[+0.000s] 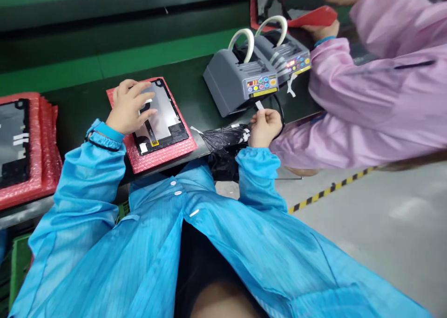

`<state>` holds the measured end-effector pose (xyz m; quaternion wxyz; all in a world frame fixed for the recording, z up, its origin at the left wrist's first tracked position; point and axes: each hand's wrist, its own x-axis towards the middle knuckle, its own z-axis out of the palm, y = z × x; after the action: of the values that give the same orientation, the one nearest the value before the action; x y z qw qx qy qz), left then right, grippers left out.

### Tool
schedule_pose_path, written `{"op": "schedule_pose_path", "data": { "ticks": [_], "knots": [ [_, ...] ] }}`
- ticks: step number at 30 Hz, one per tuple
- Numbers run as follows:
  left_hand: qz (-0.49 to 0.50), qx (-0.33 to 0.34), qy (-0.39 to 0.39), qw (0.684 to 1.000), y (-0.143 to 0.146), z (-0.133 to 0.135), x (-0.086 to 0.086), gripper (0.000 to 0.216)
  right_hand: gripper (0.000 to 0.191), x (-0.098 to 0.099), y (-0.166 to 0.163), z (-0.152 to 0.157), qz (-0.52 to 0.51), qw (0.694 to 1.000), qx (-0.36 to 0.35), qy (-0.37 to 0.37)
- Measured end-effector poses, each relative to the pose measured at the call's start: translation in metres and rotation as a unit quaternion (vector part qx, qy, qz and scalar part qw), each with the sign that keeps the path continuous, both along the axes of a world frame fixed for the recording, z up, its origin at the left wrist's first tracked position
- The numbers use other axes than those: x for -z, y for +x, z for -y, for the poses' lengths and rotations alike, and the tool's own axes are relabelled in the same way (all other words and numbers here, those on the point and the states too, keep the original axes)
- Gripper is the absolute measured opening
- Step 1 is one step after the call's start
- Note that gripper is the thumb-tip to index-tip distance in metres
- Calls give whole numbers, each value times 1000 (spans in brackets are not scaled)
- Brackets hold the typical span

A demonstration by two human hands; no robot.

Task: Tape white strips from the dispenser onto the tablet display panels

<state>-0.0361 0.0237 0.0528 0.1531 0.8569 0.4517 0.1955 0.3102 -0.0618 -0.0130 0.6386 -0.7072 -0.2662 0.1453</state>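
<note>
My left hand (131, 104) rests over a flat screen panel (164, 115), its fingers spread across the upper left part. Beneath the panel lies a sheet of pink bubble wrap (167, 159) on the dark bench. A yellow-edged flex strip (154, 142) shows near the panel's lower edge. In front of the nearer tape dispenser (226, 83), my right hand (264, 126) pinches a short piece of white tape (259, 105) between thumb and fingertips. The tape sticks up just below the dispenser's front.
A second tape dispenser (296, 52) stands behind the first. Stacked panels on pink bubble wrap (47, 145) sit at the left. A black plastic bag (223, 138) with tape scraps hangs at the bench edge. A co-worker's pink sleeve (366, 90) is close on the right.
</note>
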Motion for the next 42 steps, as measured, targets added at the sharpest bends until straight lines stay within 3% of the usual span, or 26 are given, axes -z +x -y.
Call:
{"op": "schedule_pose_path", "data": {
  "ticks": [6,10,17,21,24,27,33,42],
  "knots": [
    [4,17,10,1000,4,-15,5,53,29,2,5,9,-3,999,26,38],
    [18,61,19,998,16,-26,14,46,30,3,10,-1,10,998,31,49],
    [-7,78,22,997,30,-31,22,36,32,14,17,-18,-15,998,13,57],
    [7,98,28,995,39,-32,22,37,34,0,6,-8,22,996,10,83],
    [30,130,24,991,54,-26,17,41,37,-21,-16,7,58,993,-65,78],
    [58,150,4,987,72,-17,8,42,43,-36,-45,10,55,976,-201,56],
    [84,143,-41,985,75,-10,8,26,59,-26,-87,-26,56,903,-421,71],
    [114,11,-98,989,50,-7,23,21,62,-3,-97,-60,43,871,-485,60]
  ]
}}
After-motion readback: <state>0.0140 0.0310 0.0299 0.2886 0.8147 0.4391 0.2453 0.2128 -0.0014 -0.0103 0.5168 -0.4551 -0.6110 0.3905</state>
